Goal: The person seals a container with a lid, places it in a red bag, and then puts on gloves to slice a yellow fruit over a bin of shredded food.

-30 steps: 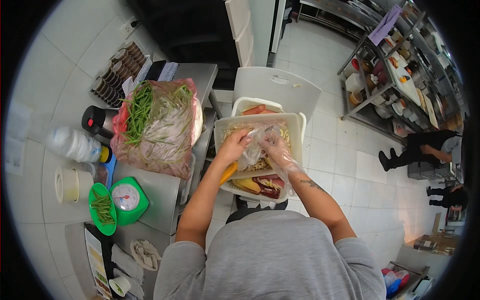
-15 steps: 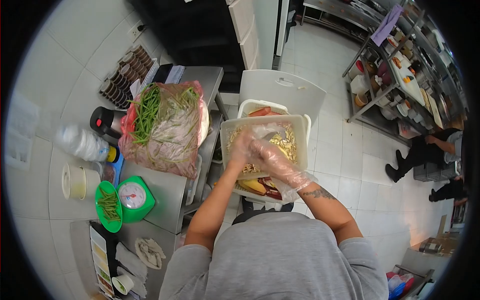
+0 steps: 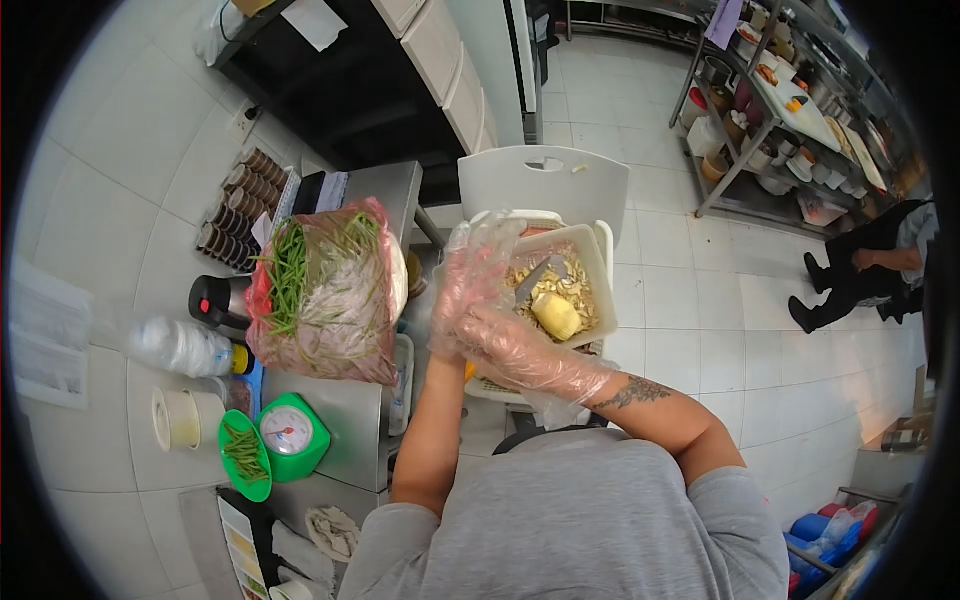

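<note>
My left hand (image 3: 458, 300) points away from me with its fingers stretched out, inside a loose clear plastic glove (image 3: 495, 240). My right hand (image 3: 515, 348), also in a clear glove, has its fingers closed at the left wrist, pinching the cuff of the left glove. Both hands are over the left side of a pale plastic tub (image 3: 602, 268). In the tub lie chopped yellowish pieces (image 3: 582, 290), a knife (image 3: 531, 281) and a large peeled yellow chunk (image 3: 557, 316). Beneath the tub is a white basket (image 3: 604, 238), its contents mostly covered.
The tub and basket rest on a white plastic chair (image 3: 600, 185). To the left, a steel table (image 3: 345, 425) holds a bag of green beans (image 3: 330, 300), a green scale (image 3: 300, 440) and a flask (image 3: 222, 300). At right, a person (image 3: 850, 270) is near a shelf rack (image 3: 740, 170).
Both hands have moved left and up from the tub's middle, uncovering the knife and yellow chunk. The left fingers are now stretched out inside the glove. The view has shifted slightly.
</note>
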### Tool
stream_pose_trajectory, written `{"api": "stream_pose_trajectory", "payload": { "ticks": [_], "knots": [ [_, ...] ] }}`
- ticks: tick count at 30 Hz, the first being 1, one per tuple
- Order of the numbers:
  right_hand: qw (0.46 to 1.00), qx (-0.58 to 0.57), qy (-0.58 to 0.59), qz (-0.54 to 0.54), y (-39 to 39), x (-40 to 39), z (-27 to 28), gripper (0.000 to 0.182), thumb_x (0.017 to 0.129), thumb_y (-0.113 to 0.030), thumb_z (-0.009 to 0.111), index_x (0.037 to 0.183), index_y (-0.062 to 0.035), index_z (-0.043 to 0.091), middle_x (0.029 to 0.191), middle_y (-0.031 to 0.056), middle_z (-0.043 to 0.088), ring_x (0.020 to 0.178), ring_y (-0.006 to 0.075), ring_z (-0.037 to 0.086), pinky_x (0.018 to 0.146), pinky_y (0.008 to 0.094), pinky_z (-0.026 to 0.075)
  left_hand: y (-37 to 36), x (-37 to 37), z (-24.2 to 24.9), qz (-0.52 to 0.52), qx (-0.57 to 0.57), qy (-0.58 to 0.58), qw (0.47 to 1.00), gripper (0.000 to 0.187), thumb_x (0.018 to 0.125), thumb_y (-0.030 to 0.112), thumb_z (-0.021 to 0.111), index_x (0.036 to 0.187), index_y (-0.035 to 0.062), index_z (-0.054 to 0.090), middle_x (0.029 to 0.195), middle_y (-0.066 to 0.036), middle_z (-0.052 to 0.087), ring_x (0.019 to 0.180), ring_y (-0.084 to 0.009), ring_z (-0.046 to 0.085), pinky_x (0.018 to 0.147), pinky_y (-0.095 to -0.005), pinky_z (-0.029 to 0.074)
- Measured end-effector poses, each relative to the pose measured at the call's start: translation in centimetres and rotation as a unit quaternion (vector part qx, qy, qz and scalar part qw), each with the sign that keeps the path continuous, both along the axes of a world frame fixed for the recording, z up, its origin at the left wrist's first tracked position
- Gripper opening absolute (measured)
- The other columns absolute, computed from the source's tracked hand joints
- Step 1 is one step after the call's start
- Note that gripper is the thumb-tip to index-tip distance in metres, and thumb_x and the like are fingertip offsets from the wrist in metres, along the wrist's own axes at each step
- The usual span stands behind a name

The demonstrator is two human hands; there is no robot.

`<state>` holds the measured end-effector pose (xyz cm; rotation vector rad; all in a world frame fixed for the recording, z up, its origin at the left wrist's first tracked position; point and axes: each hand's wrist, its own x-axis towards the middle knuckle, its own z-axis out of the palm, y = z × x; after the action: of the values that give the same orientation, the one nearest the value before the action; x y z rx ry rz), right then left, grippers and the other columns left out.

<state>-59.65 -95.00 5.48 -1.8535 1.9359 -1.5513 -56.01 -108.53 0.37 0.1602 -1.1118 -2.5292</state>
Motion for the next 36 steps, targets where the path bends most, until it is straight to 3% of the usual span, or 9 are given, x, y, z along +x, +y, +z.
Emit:
{"api": "stream_pose_trajectory", "payload": {
  "ticks": [4,7,10,13,20,25,28,31,36],
  "knots": [
    [0.994,-0.050,-0.046,-0.090,0.7,0.2,0.4,0.024,0.081,-0.008,0.070,0.101,-0.0032,0.057,0.098,0.0138,0.056,0.093,0.0325,0.056,0.078,0.0415,0.048,-1.8,0.5,-0.6,-0.042,0.218,0.113,0.968,0.044,0.098,0.030,0.048,0.134,0.0054,0.051,0.131,-0.021,0.054,0.125,-0.0374,0.047,0.102,-0.0494,0.042],
    [0.990,0.012,-0.088,-0.110,1.0,-0.4,-2.5,0.025,0.081,-0.006,0.069,0.102,-0.0030,0.056,0.096,0.0137,0.055,0.091,0.0340,0.056,0.078,0.0415,0.047,-3.0,0.9,-3.7,-0.012,0.155,0.120,0.981,0.044,0.101,0.034,0.038,0.122,0.0014,0.058,0.124,-0.021,0.058,0.121,-0.0368,0.051,0.099,-0.0459,0.045],
    [0.994,0.017,-0.091,-0.052,-0.1,-1.3,-5.1,0.025,0.081,-0.003,0.068,0.101,-0.0027,0.054,0.095,0.0151,0.054,0.090,0.0365,0.056,0.077,0.0423,0.046,-1.5,1.2,-4.1,0.068,0.028,-0.017,0.997,0.039,0.098,0.032,0.045,0.111,-0.0014,0.061,0.117,-0.019,0.062,0.114,-0.0312,0.056,0.097,-0.0421,0.046],
    [0.997,-0.007,-0.073,-0.027,-0.7,-1.8,-4.4,0.023,0.080,-0.001,0.067,0.099,-0.0027,0.053,0.095,0.0164,0.054,0.089,0.0382,0.055,0.077,0.0431,0.045,-0.5,1.6,-3.5,0.143,-0.497,-0.083,0.852,0.031,0.095,0.026,0.052,0.111,0.0000,0.062,0.115,-0.017,0.063,0.111,-0.0245,0.057,0.097,-0.0384,0.046],
    [0.996,-0.069,0.015,-0.044,0.0,-0.6,0.1,0.021,0.081,-0.002,0.065,0.099,-0.0015,0.055,0.095,0.0154,0.055,0.087,0.0364,0.055,0.078,0.0431,0.046,-0.5,0.1,-3.3,0.143,-0.239,-0.030,0.960,0.052,0.096,0.030,0.052,0.140,0.0034,0.042,0.133,-0.012,0.051,0.121,-0.0233,0.050,0.102,-0.0377,0.044],
    [0.989,0.090,-0.112,-0.043,-0.5,-1.2,-3.7,0.025,0.082,-0.011,0.069,0.101,-0.0002,0.056,0.095,0.0166,0.056,0.088,0.0350,0.056,0.080,0.0416,0.046,0.3,0.6,0.6,0.080,0.003,-0.066,0.995,0.070,0.097,0.057,0.041,0.151,0.0156,0.027,0.146,-0.011,0.042,0.129,-0.0313,0.045,0.103,-0.0468,0.042],
    [0.989,0.107,-0.096,0.018,-0.9,-1.2,-4.3,0.024,0.086,-0.016,0.067,0.100,0.0003,0.057,0.094,0.0173,0.056,0.088,0.0333,0.057,0.081,0.0413,0.046,-1.3,-0.1,-1.0,0.067,0.000,-0.062,0.996,0.078,0.091,0.070,0.038,0.151,0.0211,0.027,0.149,-0.010,0.038,0.129,-0.0324,0.043,0.100,-0.0518,0.043],
    [0.970,0.153,-0.154,0.106,-0.4,-0.9,-2.7,0.022,0.091,-0.019,0.062,0.100,0.0003,0.057,0.094,0.0172,0.056,0.089,0.0315,0.057,0.082,0.0412,0.045,-1.3,-0.3,-0.5,0.074,0.008,-0.067,0.995,0.088,0.087,0.079,0.030,0.152,0.0208,0.025,0.155,-0.011,0.027,0.142,-0.0343,0.023,0.112,-0.0590,0.018],
    [0.941,0.201,-0.197,0.189,-0.2,0.0,-3.3,0.024,0.095,-0.023,0.058,0.100,0.0009,0.058,0.093,0.0177,0.057,0.088,0.0316,0.057,0.082,0.0408,0.045,-1.4,-0.7,-0.4,0.041,-0.026,-0.076,0.996,0.087,0.086,0.078,0.036,0.154,0.0271,0.018,0.156,-0.010,0.023,0.143,-0.0324,0.020,0.107,-0.0564,0.029]
  ]
}}
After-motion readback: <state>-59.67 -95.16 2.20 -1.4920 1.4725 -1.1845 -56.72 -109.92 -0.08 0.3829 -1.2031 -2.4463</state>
